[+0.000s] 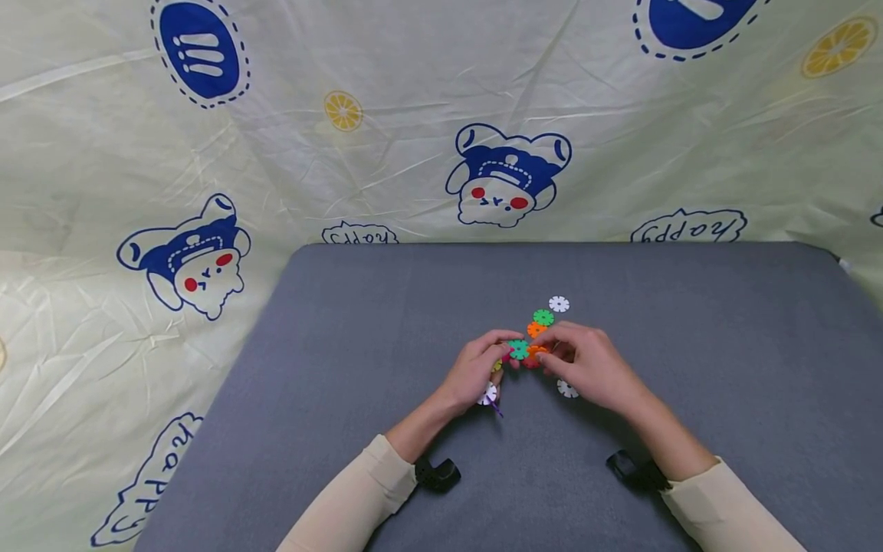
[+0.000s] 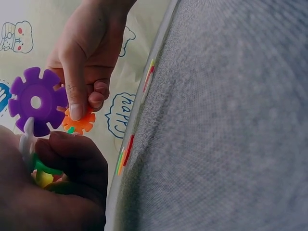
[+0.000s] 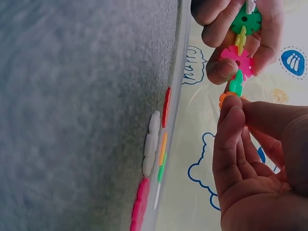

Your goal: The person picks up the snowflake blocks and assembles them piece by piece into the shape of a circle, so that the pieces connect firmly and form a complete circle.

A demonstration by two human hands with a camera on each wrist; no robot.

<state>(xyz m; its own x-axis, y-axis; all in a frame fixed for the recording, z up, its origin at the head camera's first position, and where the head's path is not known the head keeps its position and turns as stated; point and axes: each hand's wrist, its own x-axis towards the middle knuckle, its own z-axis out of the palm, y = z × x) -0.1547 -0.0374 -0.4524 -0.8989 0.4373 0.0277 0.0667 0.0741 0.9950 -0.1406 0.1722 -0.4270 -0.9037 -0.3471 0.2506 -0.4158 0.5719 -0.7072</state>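
Note:
A chain of slotted plastic discs is held between both hands. My left hand grips its pink, yellow and green part; a purple disc and a white disc stick out at that end. In the right wrist view a pink disc joins a teal disc, with an orange disc beyond it. My right hand pinches that orange disc between thumb and index finger. The left fingers curl round the chain.
On the grey table, a white disc, a green disc and an orange disc lie behind the hands. Another white disc lies below the right hand. A printed sheet hangs behind the table.

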